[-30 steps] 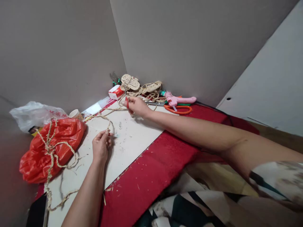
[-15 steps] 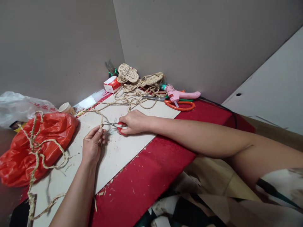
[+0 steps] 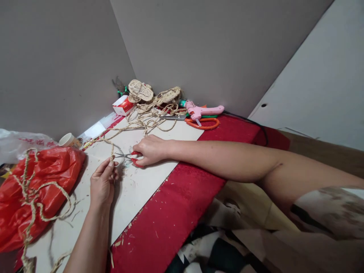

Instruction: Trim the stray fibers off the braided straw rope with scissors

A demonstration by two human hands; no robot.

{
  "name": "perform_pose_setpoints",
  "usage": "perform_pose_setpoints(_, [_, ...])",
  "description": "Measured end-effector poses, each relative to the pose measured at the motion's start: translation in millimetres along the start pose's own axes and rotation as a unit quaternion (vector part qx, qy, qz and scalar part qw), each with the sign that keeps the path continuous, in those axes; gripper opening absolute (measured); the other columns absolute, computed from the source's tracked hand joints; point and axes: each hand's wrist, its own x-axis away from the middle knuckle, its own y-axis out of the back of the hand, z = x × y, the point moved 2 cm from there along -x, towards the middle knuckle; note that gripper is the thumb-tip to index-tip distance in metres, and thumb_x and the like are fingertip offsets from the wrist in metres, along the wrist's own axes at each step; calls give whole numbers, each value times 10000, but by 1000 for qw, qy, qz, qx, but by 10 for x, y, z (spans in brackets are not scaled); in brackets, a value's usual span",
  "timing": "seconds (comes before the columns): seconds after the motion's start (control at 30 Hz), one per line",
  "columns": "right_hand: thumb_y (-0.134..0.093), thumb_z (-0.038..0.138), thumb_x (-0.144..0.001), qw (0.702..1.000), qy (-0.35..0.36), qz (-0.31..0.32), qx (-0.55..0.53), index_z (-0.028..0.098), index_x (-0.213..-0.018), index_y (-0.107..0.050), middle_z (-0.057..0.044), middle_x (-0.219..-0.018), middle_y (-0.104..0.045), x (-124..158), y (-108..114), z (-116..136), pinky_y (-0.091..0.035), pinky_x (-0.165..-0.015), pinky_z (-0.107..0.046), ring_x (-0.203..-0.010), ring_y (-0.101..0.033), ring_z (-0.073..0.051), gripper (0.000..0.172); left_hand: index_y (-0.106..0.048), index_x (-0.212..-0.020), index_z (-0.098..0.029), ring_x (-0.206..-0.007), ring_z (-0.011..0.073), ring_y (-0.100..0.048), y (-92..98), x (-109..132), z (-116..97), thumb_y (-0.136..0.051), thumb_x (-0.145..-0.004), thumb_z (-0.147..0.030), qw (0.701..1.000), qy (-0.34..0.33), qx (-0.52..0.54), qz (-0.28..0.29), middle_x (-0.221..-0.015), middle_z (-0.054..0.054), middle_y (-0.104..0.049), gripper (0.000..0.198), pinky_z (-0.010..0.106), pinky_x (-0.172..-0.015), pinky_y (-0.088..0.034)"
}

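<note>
Between thumb and fingers, my left hand [image 3: 104, 178] pinches the end of a tan braided straw cord [image 3: 112, 147]. My right hand [image 3: 150, 149] is closed round the red handles of small scissors [image 3: 129, 155]. Their slim blades point left and meet the cord just above my left fingertips; whether they touch it I cannot tell. From there the cord runs back toward a tangle of straw cord [image 3: 142, 118]. Both hands are over a white board [image 3: 145, 185] on a red cloth [image 3: 159, 223].
A red plastic bag [image 3: 57, 167] with straw cord on it lies left, by a paper cup [image 3: 69, 140]. At the back are woven straw soles [image 3: 140, 91], a red-white box [image 3: 123, 105], pliers [image 3: 121, 89], a pink glue gun [image 3: 204, 110] and large orange-handled scissors [image 3: 204, 124].
The view has shifted, so the whole scene sits further left. Both hands keep their hold on the cord and the small scissors, with the blades still beside the left fingertips.
</note>
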Motion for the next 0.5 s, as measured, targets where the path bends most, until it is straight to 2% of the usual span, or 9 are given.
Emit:
perform_pose_setpoints(0.27, [-494,499,-848,998,44,-33,10,114,-974,-700,-166,-878,-730,-64,-56,41,-379,-647,-331,-804,-658,-255,454,-756,-830,-133,-514,79,-540,-66,-3,-25,-906,-497,-262,999,-8,-46,-16,-715,40,-705,387,184,-454,-398])
perform_pose_setpoints(0.5, [-506,452,-843,997,51,-53,28,78,-992,-708,-190,-871,-716,-65,-26,17,-398,-671,-357,-820,-649,-275,451,-741,-797,-138,-534,93,-562,-73,-16,-32,-892,-504,-230,997,-22,-66,-27,-721,42,-717,342,190,-461,-419])
